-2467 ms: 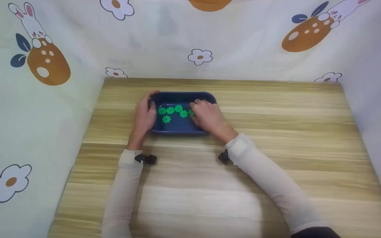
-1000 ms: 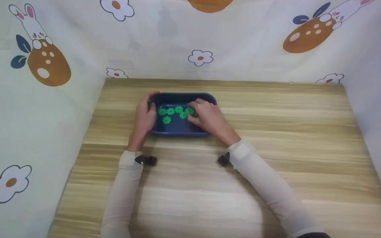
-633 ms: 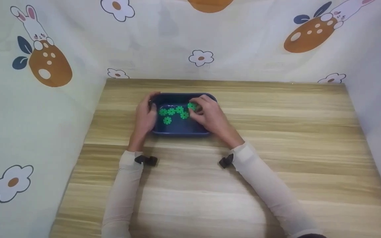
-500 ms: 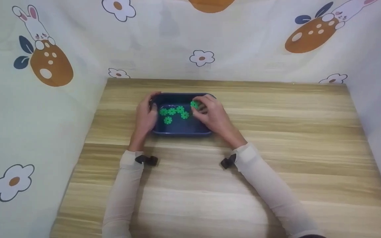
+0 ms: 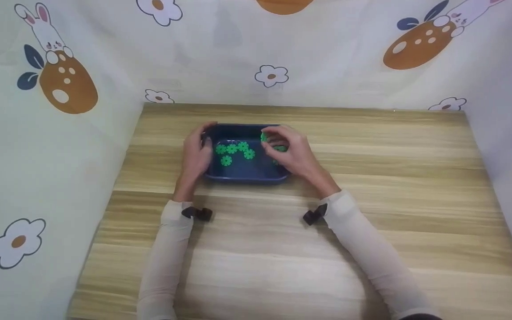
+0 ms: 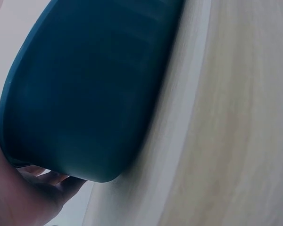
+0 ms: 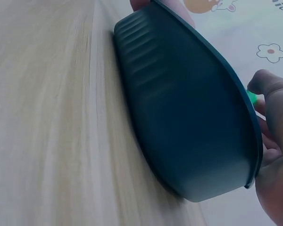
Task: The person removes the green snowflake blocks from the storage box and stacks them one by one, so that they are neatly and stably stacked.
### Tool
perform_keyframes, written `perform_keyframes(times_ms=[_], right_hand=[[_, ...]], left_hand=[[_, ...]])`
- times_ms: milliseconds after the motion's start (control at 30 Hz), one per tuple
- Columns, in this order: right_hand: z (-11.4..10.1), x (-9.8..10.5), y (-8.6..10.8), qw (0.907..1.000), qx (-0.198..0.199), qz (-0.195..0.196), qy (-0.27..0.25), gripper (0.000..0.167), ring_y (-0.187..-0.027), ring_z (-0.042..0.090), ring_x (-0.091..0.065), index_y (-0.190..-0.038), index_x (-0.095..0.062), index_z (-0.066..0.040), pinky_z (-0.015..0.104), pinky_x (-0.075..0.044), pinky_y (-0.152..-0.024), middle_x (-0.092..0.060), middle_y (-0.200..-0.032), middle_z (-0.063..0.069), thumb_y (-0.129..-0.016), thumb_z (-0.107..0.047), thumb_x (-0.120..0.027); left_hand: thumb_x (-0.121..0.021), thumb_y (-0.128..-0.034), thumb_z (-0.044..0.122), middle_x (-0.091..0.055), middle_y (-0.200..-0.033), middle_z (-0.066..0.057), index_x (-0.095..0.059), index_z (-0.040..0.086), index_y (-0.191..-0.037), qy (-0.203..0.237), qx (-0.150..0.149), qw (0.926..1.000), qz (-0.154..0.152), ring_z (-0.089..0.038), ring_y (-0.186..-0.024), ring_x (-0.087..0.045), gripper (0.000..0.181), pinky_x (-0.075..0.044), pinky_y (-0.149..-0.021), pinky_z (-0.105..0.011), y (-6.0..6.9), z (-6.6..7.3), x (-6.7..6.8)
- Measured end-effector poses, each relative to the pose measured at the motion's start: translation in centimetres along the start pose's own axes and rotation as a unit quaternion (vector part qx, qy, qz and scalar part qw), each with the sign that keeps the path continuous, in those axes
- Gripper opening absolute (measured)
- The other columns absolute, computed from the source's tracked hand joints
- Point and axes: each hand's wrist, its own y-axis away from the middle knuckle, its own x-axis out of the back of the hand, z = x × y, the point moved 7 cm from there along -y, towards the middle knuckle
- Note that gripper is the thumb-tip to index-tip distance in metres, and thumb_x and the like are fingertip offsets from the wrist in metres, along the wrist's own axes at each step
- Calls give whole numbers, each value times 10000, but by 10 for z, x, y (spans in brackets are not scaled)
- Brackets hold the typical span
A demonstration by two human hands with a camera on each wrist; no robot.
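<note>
Bench (image 5: 398,153) is spreading on both sides of the blue tray (image 5: 245,179), left hand (image 5: 197,153) gripping its left edge, right hand (image 5: 298,153) pinching, apparently, a green disc (image 5: 263,137), loose discs (image 5: 226,161) lying between.

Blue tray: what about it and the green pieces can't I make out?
Head view: how many green pieces are under the right hand; fingers cover them.
Left wrist view: whatever the blue tray holds; its outer side hides that.
Right wrist view: full shape of the pinched piece; fingers hide most.
</note>
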Motion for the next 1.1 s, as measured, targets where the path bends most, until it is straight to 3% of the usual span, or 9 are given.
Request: perform_keyframes(times_ms=[167,500,767,1100], right_hand=[[-3,8,2,9999,88,23,-107,368,-1086,213,-775,-1308,-730,-6,470,-666,-946,-749,-1248,88,-962,-114,-799],[-11,25,8,9991,395,100,-103,358,-1107,255,-774,-1279,-767,-83,563,-654,-926,-760,-1251,110,-926,-30,-798],[-15,39,17,9948,901,139,460,345,-1069,208,-780,-1248,-804,-158,374,-672,-927,-797,-1209,73,-923,-42,-803],[-8,54,30,9971,621,57,434,358,-1193,224,-744,-1262,-796,-107,469,-660,-965,-774,-1290,56,-926,13,-782]], left_hand=[[-506,-1006,-45,-690,-1464,-108,-687,103,-1424,-45,68,10000,-25,-282,-1434,-586,479,-423,-1266,-450,0,-1,-1],[-500,-1012,-36,-701,-1455,-94,-692,110,-1423,-69,65,10000,-15,-270,-1416,-601,476,-441,-1246,-453,0,2,0],[-504,-1003,-34,-712,-1436,-99,-701,105,-1408,-92,22,10000,-8,-275,-1400,-617,472,-460,-1229,-460,0,2,1],[-506,-1002,-39,-713,-1441,-101,-704,108,-1411,-106,18,9999,10,-276,-1405,-617,477,-450,-1246,-449,0,2,2]])
